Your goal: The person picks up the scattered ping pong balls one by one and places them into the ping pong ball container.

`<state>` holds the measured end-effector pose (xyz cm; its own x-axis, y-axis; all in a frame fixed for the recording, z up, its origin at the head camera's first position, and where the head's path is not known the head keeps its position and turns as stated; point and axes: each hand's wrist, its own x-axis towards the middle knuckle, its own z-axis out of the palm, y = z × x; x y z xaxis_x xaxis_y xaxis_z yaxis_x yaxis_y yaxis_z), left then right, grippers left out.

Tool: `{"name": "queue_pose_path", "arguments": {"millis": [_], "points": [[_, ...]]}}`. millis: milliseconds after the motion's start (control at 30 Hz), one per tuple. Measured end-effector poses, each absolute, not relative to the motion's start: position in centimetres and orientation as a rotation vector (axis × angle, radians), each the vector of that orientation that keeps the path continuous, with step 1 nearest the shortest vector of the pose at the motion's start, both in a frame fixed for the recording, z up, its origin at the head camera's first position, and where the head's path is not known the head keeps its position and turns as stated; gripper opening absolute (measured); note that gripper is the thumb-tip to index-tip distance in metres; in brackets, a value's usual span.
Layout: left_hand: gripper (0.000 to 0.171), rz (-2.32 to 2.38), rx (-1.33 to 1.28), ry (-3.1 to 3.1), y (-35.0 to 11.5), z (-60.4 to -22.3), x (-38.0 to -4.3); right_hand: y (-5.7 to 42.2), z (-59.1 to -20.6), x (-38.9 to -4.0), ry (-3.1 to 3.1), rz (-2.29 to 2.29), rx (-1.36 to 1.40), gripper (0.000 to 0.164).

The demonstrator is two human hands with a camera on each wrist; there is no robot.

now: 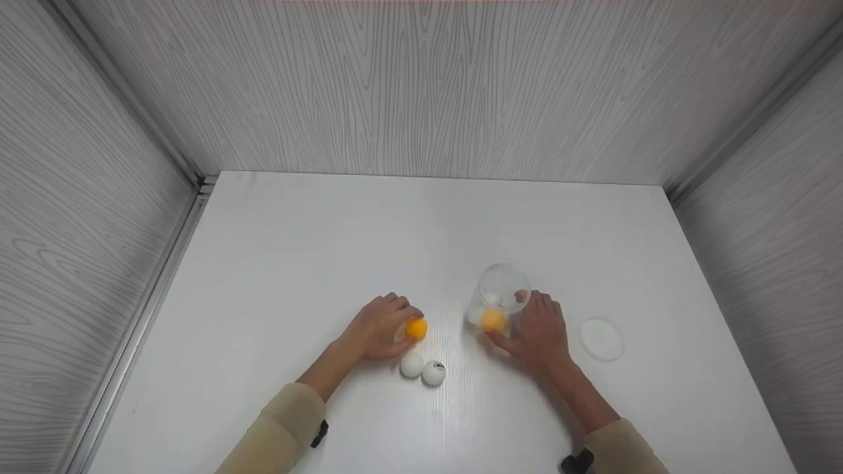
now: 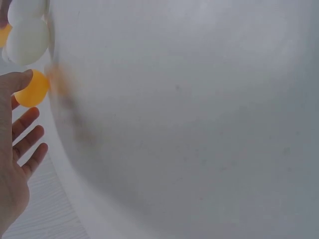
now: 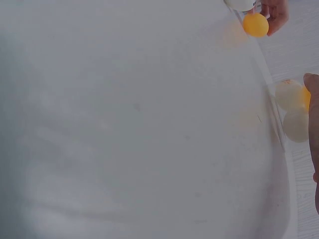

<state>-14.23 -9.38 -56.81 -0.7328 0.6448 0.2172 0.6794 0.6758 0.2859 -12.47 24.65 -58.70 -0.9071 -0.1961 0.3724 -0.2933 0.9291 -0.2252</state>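
My left hand [image 1: 382, 327] pinches an orange table tennis ball [image 1: 416, 327] between thumb and index finger, just above or on the table. The left wrist view shows this ball [image 2: 34, 89] against the thumb, the other fingers spread apart. Two white table tennis balls [image 1: 411, 365] [image 1: 434, 373] lie side by side nearer to me. To the right, my right hand [image 1: 543, 332] grips a clear plastic jar [image 1: 504, 280] round its right side. Inside the jar sit an orange ball [image 1: 492, 320] and white balls [image 3: 296, 125], seen through the wall in the right wrist view.
A round translucent lid [image 1: 602, 339] lies flat on the white table [image 1: 316, 230], right of my right hand. Grey wood-grained panels [image 1: 421, 92] enclose the table at the back and both sides.
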Motion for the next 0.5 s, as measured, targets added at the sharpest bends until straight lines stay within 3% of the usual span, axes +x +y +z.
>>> {"name": "queue_pose_path", "arguments": {"millis": [500], "points": [[0.029, -0.540, -1.077, -2.782, -9.03, -56.94, -14.36, 24.65, -59.06, -12.53, -2.700, 0.301, 0.391, 0.092]]}}
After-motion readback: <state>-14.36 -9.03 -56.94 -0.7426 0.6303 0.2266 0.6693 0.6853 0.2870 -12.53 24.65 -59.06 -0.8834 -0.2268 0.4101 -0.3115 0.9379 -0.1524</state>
